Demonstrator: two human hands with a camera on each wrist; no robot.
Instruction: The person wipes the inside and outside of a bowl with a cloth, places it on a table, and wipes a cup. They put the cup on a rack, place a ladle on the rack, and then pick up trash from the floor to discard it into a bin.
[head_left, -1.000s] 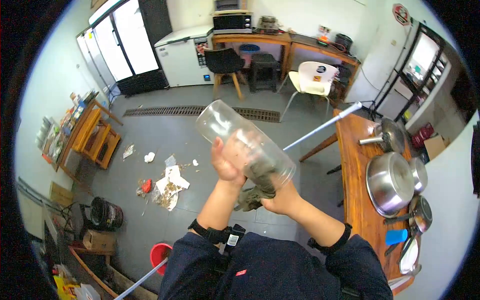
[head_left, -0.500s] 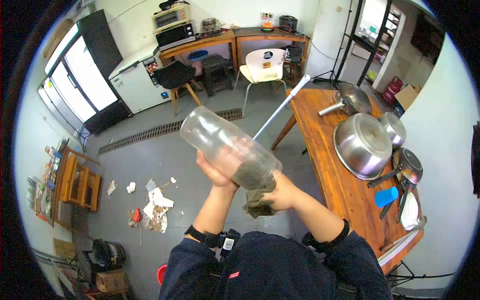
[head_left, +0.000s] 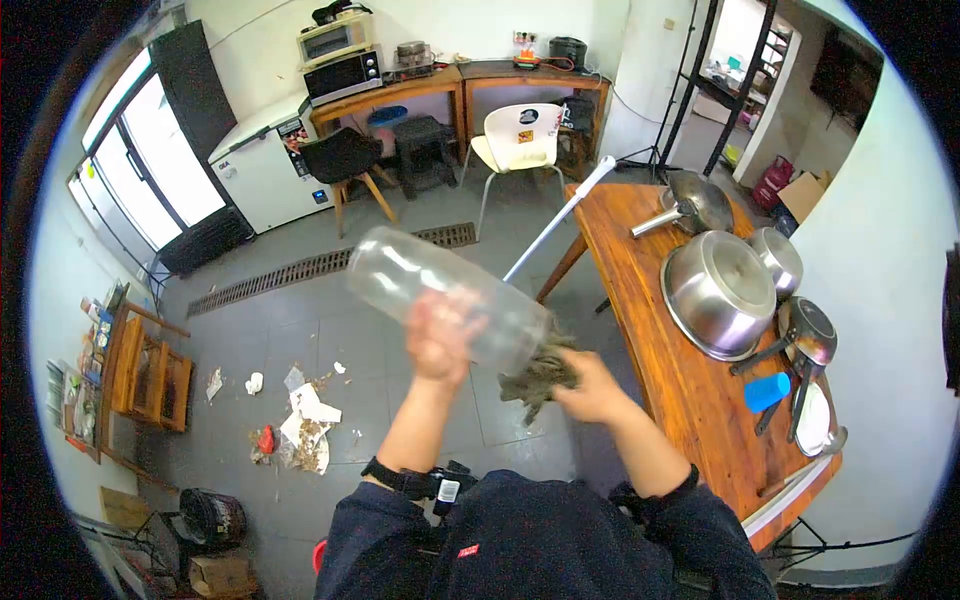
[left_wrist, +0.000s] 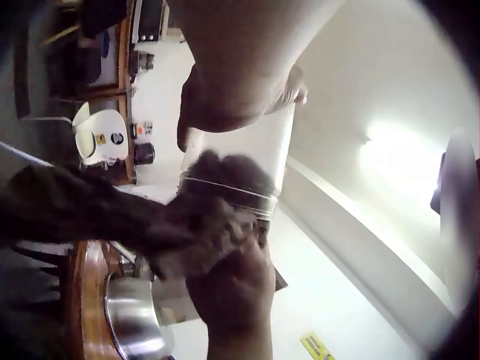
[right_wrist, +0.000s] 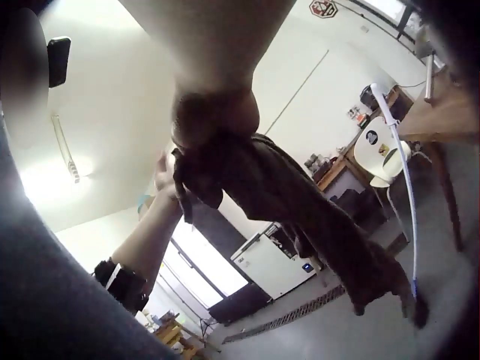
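Observation:
A large clear jar [head_left: 395, 265] is held tilted in mid-air in front of the chest, its mouth end lower and toward the right. My left hand [head_left: 440, 340] grips it around the side, fingers partly seen through the clear wall. At the mouth end, my right hand [head_left: 592, 390] grips a crumpled grey-green cloth [head_left: 542, 376]. Dark bunched cloth shows at the jar's rim in the left wrist view. A long end of the cloth [right_wrist: 300, 202] hangs down from the right hand in the right wrist view.
To the right, a wooden table [head_left: 665, 385] bears a big steel pot [head_left: 715, 295], pans and a blue cup [head_left: 767, 392]. A white pole [head_left: 560, 220] leans at its corner. Paper and scraps [head_left: 310, 420] litter the floor at left. A white chair [head_left: 525, 135] stands ahead.
The right hand with the cloth has drawn back from inside the jar's lower end to its mouth. The jar has shifted a little left, and the head view has turned right.

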